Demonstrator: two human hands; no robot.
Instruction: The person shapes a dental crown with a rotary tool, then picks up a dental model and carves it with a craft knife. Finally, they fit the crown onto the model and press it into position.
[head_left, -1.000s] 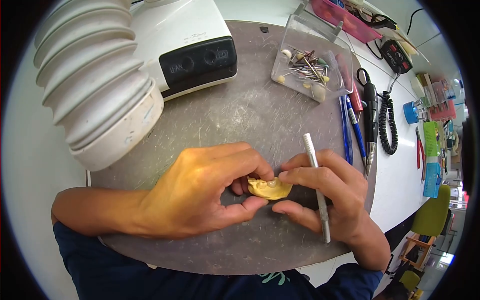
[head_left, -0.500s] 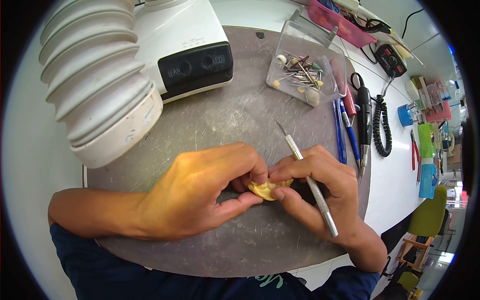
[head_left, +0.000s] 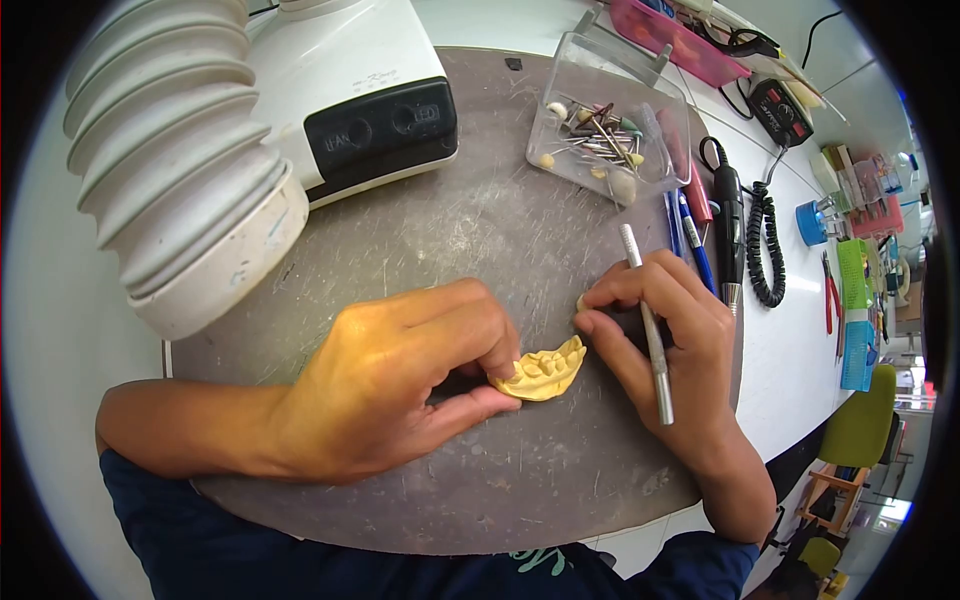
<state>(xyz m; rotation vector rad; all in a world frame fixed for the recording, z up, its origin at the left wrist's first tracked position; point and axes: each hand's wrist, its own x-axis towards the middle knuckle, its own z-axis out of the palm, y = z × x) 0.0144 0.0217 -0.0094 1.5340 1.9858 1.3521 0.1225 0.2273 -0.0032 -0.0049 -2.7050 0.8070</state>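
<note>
My left hand [head_left: 400, 375] pinches the left end of a yellow dental model [head_left: 548, 372], a curved cast with a row of teeth. Its right end sticks out free of my fingers, above the worktop. To the right, my right hand [head_left: 670, 330] is closed, with the silver knurled handle of a craft knife [head_left: 655, 350] across its fingers. I cannot make out the blade now. A small pale piece [head_left: 580, 303] shows between the right thumb and index fingertips; its kind is too small to tell. The right hand is apart from the model.
A scratched grey mat [head_left: 470, 240] covers the worktop. A white fan unit [head_left: 350, 70] and ribbed hose [head_left: 180, 170] stand at the left. A clear box of rotary burs [head_left: 610, 130] lies behind; pens [head_left: 692, 240] and a black handpiece [head_left: 728, 220] lie at the right.
My right hand has moved right, off the model, with a small pale piece at its fingertips. The knife has turned more upright and its blade no longer shows. My left hand keeps the model.
</note>
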